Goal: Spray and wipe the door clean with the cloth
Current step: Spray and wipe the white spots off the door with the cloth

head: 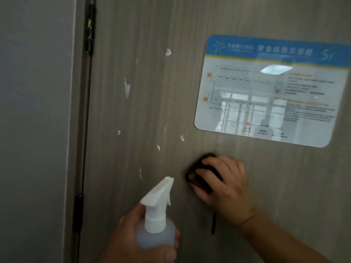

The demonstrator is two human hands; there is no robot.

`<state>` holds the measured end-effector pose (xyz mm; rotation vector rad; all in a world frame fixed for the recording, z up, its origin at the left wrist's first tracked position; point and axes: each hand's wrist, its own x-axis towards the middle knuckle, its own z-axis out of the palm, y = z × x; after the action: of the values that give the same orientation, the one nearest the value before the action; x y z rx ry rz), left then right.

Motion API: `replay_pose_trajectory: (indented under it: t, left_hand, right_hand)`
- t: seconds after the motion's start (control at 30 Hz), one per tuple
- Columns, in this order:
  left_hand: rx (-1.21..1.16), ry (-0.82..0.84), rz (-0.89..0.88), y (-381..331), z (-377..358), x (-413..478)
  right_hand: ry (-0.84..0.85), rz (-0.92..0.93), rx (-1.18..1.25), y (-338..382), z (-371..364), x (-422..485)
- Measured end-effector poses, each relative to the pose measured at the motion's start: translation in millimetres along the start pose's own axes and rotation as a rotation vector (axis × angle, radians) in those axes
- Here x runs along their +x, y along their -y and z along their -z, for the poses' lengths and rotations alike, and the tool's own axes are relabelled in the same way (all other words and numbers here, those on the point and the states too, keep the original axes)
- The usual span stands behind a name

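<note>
A grey-brown wood-grain door (144,111) fills the view, with white foam blobs (127,89) scattered over its left half. My left hand (125,238) holds a clear spray bottle (155,234) with a white trigger head, nozzle pointing up and right toward the door. My right hand (226,183) presses a dark brown cloth (197,179) flat against the door, just below the sign. Most of the cloth is hidden under my fingers.
A laminated evacuation plan sign (271,92) with a blue header is stuck to the door at upper right. Black hinges (90,29) sit along the door's left edge beside the frame and a grey wall (34,130).
</note>
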<state>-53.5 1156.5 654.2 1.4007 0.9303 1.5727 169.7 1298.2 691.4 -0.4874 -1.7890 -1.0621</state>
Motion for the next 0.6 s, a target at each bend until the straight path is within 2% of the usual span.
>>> replay_pose_trajectory:
  t: [0.1,0.33,0.4,0.5,0.6]
  left_hand:
    - [-0.019,0.149,-0.161,-28.7,-5.9,13.8]
    - [-0.048,0.133,-0.208,-51.1,-10.6,26.4]
    - [-0.047,0.135,-0.182,-49.1,-8.3,23.4]
    - [-0.083,0.167,-0.154,-46.1,-1.1,19.2]
    - [-0.138,0.203,-0.135,-47.8,9.1,11.3]
  right_hand:
    - [-0.049,-0.084,-0.007,-2.6,-4.3,31.6]
    - [-0.033,-0.142,-0.011,11.0,-3.6,5.9]
    - [-0.007,-0.102,-0.015,17.4,-5.2,-10.1]
    - [0.07,0.054,0.004,23.9,-8.8,-34.8]
    - [0.126,0.179,0.013,18.5,-7.8,-24.5]
